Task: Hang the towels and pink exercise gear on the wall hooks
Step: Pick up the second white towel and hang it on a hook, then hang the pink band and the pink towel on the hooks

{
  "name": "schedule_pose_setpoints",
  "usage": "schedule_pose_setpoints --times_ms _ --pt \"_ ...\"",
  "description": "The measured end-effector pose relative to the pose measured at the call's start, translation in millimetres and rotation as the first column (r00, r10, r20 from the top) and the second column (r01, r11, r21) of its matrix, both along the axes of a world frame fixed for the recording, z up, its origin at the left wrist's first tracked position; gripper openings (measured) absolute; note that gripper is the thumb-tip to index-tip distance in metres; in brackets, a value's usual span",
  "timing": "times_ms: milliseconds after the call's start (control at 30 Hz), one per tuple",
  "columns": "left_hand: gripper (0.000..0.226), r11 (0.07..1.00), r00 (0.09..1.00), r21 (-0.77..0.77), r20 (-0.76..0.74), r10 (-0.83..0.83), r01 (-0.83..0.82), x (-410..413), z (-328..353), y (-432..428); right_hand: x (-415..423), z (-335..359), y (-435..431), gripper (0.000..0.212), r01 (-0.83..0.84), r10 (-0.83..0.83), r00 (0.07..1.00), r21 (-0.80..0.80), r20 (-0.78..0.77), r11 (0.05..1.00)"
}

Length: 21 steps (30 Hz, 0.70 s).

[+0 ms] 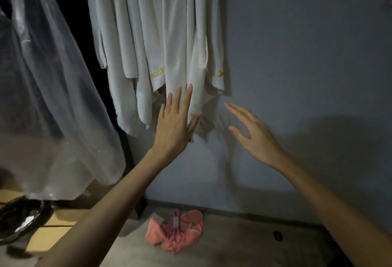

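Several white towels with yellow lettering hang down the grey wall from above the frame; their hooks are out of sight. My left hand is raised with straight, spread fingers, the fingertips touching the lower edge of one towel. My right hand hovers open to the right of the towels, close to the wall and holding nothing. The pink exercise gear, a crumpled pink cloth with a pink band or cord on it, lies on the grey floor below.
A sheer translucent plastic cover hangs at the left. Below it a dark curved object rests on a light wooden surface. A small dark round thing sits on the floor at the right.
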State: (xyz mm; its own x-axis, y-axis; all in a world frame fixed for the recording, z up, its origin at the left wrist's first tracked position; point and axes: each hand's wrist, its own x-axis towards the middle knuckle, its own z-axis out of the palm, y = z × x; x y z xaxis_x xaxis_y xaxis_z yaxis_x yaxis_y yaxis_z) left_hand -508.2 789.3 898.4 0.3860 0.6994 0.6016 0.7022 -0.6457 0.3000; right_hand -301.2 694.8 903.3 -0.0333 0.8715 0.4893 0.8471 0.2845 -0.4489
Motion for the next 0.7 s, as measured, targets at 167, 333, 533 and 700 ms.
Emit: schedule_pose_setpoints --times_ms 167,333,533,700 --pt "0.065 0.997 1.000 -0.073 0.015 0.007 -0.005 -15 -19 -67 -8 -27 -62 0.051 -0.021 0.017 0.998 -0.067 -0.059 0.998" --pt "0.065 0.994 0.995 -0.087 -0.069 0.066 -0.072 -44 -39 -135 -25 -53 -118 0.048 -0.070 0.060 0.995 -0.121 -0.084 0.990" --pt "0.066 0.975 0.976 -0.123 -0.132 0.171 -0.187 -84 -66 -188 -55 -79 -161 0.046 -0.147 0.126 0.986 -0.209 -0.110 0.967" --pt "0.064 0.965 0.966 -0.162 -0.187 0.176 -0.207 -118 -91 -202 -86 -104 -165 0.045 -0.164 0.127 0.981 -0.271 -0.148 0.949"
